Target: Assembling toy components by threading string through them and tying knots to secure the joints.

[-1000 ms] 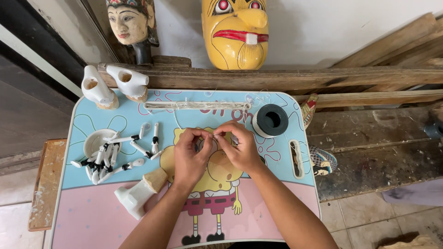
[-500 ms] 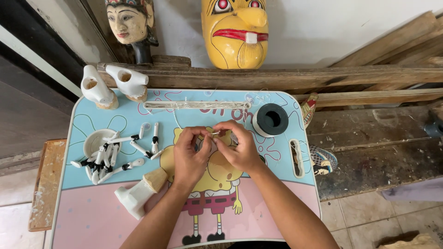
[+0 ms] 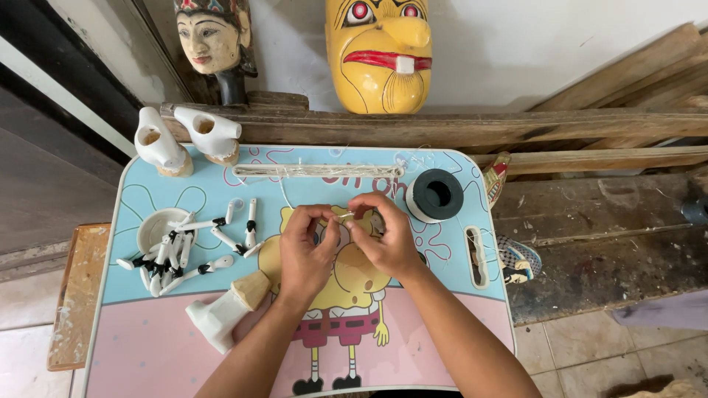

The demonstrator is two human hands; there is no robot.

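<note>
White peg point(image 3: 345, 216) between both hands' fingertips

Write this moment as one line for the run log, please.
left hand: pinching small white piece | right hand: pinching same piece | below: cartoon lap table | nearby: black tape roll, white pegs

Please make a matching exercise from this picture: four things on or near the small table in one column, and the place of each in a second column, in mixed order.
Things:
1. black roll of tape
2. yellow mask
3. pile of small white and black pieces
4. small pale piece

Places:
A. between the fingertips of the left hand and the right hand
B. left part of the table
C. against the wall, behind the table
D. right rear part of the table

Pairs: 1-D, 2-C, 3-B, 4-A
</note>
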